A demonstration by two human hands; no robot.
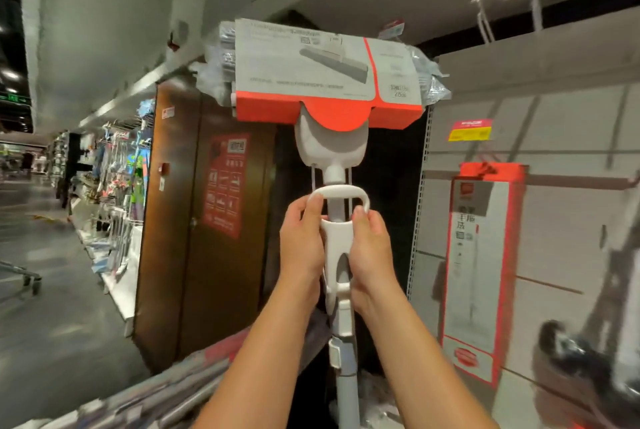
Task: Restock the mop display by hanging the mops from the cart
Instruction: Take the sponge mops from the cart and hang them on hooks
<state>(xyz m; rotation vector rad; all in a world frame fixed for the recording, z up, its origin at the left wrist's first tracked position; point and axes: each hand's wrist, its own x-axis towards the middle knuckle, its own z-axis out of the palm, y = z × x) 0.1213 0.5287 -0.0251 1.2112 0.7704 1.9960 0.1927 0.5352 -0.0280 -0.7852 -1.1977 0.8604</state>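
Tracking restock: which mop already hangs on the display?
The red-edged boxed mop on the right panel; the white mop is gripped by left hand and right hand.

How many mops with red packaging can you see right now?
2: one held mop at centre, one boxed mop hanging on the right panel. More may lie in the blurred cart.

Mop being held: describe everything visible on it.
The mop is held upright, head up. The head is wrapped in clear plastic under a grey-and-orange cardboard sleeve, with a white plastic neck, a loop handle and a pale grey pole below. The left hand and right hand grip it at the loop. It is not yet hung.
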